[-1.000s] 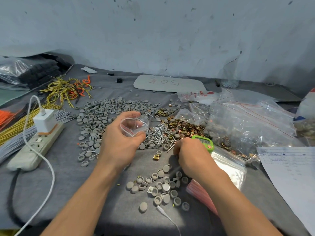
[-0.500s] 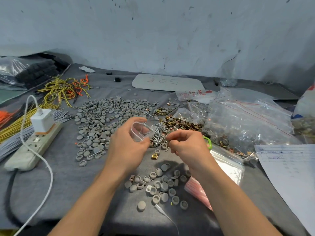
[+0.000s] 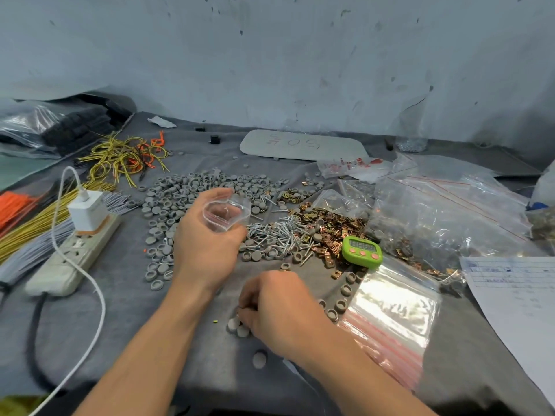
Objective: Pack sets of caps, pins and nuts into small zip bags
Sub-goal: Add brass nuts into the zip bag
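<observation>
While the left hand is raised just above the grey surface at the centre of the frame, its fingers and thumb curl round a small clear zip bag and hold its mouth open. The right hand, lower centre, is lowered onto a loose cluster of grey caps, fingers bent downward and touching them; whether a cap is actually pinched cannot be told. Behind the left hand lies the main cap pile. To its right are the silver pins, and further right the copper-coloured nuts, the two heaps touching. A green timer rests at the near edge of the nuts, just above a stack of empty zip bags at lower right. Larger clear bags fill the right side, with a lined paper sheet below them. A white power strip lies at left.
</observation>
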